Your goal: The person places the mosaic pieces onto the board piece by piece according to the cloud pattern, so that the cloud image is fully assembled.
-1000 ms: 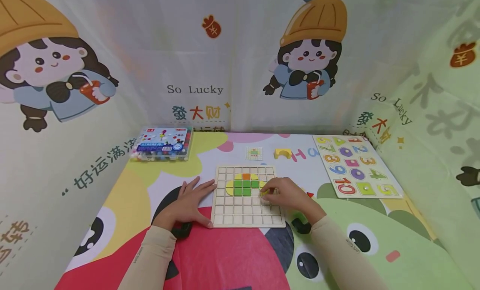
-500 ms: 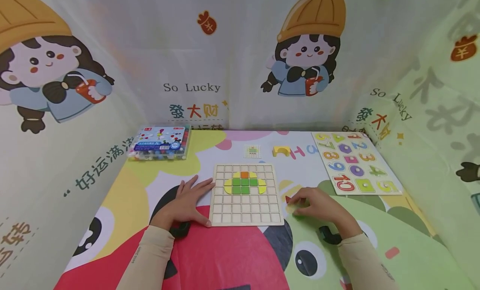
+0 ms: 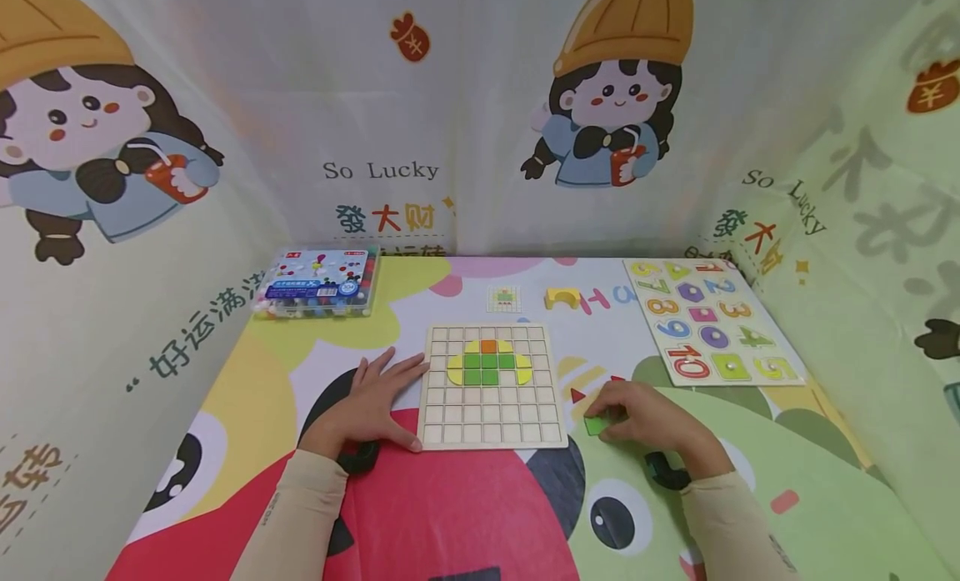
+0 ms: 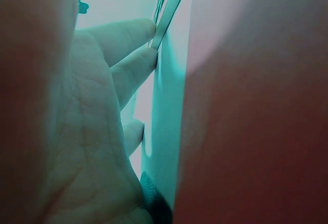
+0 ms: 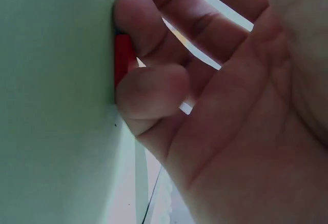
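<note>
Green tile (image 3: 596,425) sits under the right hand (image 3: 651,418), fingers (image 3: 617,433) pinching it on the desk (image 3: 750,481), just right of the wooden grid board (image 3: 491,423). Left hand (image 3: 371,406) lies flat, fingers straight, touching the board's left edge.

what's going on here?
A person sits at a table with a wooden grid board in front of them. A few coloured tiles are set in its upper rows: green in the middle, yellow at the sides, one orange on top. The left hand lies flat on the mat against the board's left edge. The right hand is off the board to its right, fingers on loose pieces on the mat: a green tile shows at the fingertips, and the right wrist view shows a red piece between thumb and finger.
</note>
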`<state>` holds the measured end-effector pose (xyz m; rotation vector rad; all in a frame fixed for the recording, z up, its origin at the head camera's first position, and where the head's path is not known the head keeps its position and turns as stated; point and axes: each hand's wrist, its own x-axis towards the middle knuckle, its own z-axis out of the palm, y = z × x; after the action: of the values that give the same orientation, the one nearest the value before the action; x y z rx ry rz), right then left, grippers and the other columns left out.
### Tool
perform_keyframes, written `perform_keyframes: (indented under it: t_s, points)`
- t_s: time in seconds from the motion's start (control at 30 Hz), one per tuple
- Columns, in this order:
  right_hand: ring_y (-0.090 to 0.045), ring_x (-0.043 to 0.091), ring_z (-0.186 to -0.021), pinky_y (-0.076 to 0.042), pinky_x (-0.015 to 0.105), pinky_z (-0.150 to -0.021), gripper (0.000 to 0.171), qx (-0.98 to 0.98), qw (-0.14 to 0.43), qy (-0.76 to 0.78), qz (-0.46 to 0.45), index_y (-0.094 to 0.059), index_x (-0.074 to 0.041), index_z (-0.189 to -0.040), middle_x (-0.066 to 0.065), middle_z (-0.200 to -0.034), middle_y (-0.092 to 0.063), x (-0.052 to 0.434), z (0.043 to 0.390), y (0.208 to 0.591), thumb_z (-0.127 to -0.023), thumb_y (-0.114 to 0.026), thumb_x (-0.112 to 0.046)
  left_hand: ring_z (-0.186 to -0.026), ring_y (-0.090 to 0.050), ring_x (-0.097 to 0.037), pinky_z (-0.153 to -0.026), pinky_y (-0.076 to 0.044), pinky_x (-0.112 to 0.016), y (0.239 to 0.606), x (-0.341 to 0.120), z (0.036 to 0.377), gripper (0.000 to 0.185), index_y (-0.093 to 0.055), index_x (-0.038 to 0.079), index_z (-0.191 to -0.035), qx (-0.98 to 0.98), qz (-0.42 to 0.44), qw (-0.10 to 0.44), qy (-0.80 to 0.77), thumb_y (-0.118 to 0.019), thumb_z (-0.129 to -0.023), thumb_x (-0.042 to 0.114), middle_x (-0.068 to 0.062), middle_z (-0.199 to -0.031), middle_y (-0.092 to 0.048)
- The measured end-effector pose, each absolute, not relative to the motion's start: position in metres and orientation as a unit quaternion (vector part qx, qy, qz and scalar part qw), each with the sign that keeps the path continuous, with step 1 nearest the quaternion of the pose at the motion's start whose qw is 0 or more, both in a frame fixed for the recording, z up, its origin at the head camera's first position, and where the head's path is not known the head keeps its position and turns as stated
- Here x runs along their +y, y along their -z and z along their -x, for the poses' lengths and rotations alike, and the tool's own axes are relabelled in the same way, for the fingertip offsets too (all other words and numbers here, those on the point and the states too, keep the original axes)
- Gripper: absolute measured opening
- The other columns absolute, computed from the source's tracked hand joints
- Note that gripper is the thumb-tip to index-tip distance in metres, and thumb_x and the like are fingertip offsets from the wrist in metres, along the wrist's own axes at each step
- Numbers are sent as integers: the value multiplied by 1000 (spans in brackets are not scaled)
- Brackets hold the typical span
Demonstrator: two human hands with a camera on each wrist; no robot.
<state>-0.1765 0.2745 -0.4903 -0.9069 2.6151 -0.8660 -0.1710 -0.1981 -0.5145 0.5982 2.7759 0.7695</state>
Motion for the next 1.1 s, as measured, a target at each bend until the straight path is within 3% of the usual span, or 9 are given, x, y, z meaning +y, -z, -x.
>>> perform_keyframes:
  t_s: [0.27,0.47,0.7,0.93,1.1]
  points:
    - [-56,6,-81,-50,22,-70,27,900,48,299,314,-83,-18,-106,-9,-94,-68,264,179,495,-83,-83,-4,-164,-4,-43,-126,6,-75,513,-199,171,125,-38,24,-166,939,-205,93,-258,-94,-61,61,-2,-176,-29]
    - [-57,8,-82,-51,25,-71,27,897,3,287,337,-83,-19,-103,-10,-94,-70,249,183,495,-80,-83,-4,-164,-4,-42,-126,7,-74,511,-198,169,124,-38,25,-166,939,-201,98,-263,-94,-61,60,-1,-176,-29]
    - [-60,15,-84,-53,27,-74,25,890,18,279,361,-83,-17,-105,-5,-91,-68,232,194,488,-83,-80,-4,-164,-3,-43,-127,7,-74,511,-197,168,123,-38,25,-166,939,-198,101,-262,-94,-62,59,-2,-176,-29]
    - [-60,12,-87,-54,27,-78,22,901,60,241,356,-83,-17,-107,-7,-101,-72,198,214,471,-85,-85,-15,-165,-3,-42,-127,7,-73,510,-198,167,124,-37,25,-166,940,-196,101,-262,-94,-62,60,0,-176,-28]
    - [-60,12,-87,-55,30,-81,25,903,64,224,361,-83,-15,-110,-5,-103,-74,177,227,465,-85,-83,-14,-165,-2,-40,-128,7,-72,510,-197,168,124,-38,26,-166,938,-196,105,-266,-94,-61,60,1,-176,-28]
